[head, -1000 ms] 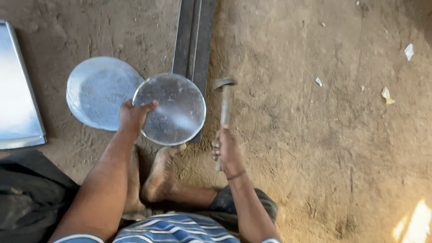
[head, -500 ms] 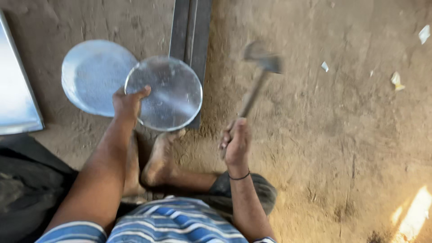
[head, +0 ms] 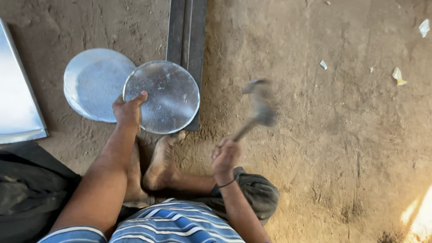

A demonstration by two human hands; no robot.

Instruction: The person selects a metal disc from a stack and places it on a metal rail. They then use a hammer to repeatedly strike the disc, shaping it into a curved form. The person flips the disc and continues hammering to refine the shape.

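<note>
My left hand (head: 128,110) grips the near-left rim of a round metal disc (head: 162,96), fingers curled over its edge and the thumb lying along the top. The disc sits on the near end of the dark metal bars (head: 186,36), which run away from me across the dirt floor (head: 324,135); its right side covers the end of those bars. Just left of the disc, and partly tucked under it, lies a second round metal plate (head: 92,83), flat on the dirt. Further left of the disc, at the edge of view, is a flat sheet of shiny metal (head: 15,99), well apart from it.

My right hand (head: 225,155) is closed tight around the handle of a hammer (head: 258,105), to the right of the disc. The hammer head is blurred, up off the ground and clear of the disc, with bare dirt between them.

My bare foot (head: 162,162) rests on the ground just below the disc, toes right at its near rim, between my two arms. Left of the foot, and nearer to me than the disc, a heap of dark cloth (head: 27,193) lies on the floor. Far to the right of the disc, a few pale scraps (head: 398,76) are scattered on the dirt.
</note>
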